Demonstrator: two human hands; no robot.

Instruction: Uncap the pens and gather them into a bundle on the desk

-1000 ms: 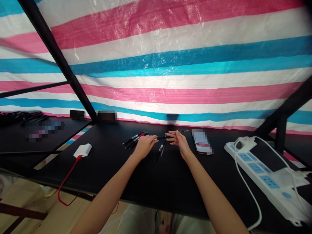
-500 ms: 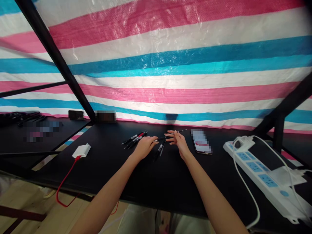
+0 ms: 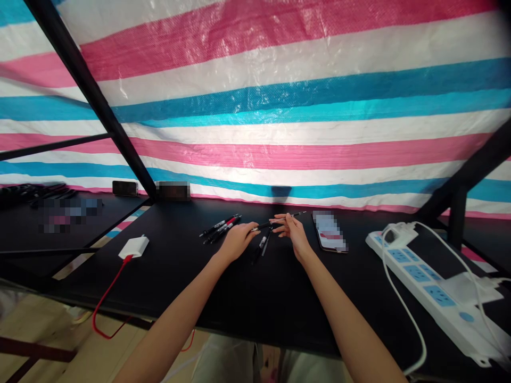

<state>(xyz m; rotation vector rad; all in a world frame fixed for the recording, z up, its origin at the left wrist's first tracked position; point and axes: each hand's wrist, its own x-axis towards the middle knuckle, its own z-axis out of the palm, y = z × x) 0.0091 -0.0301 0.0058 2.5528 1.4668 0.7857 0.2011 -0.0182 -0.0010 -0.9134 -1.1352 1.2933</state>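
Observation:
My left hand (image 3: 238, 241) pinches a dark pen barrel (image 3: 263, 226) that points right, toward my other hand. Between the fingers of my right hand (image 3: 293, 232) is a thin pen refill (image 3: 298, 214), its far end sticking out to the right; the fingers hide part of it. The barrel's end and the fingertips of my right hand are close together; whether they touch I cannot tell. Below them on the black table, a pen part with a pale label (image 3: 262, 242) lies beside a thin dark piece (image 3: 265, 247). Several pens (image 3: 219, 229), one with red on it, lie left of my left hand.
A phone (image 3: 329, 232) lies right of my right hand. Farther right is a white power strip (image 3: 419, 282) with plugs and looping cables. At left sits a white charger (image 3: 134, 247) with a red cable. Black metal bars (image 3: 91, 96) stand before a striped sheet.
The pen barrel's right end has risen slightly toward the fingers of my right hand. Both hands otherwise stay almost where they were.

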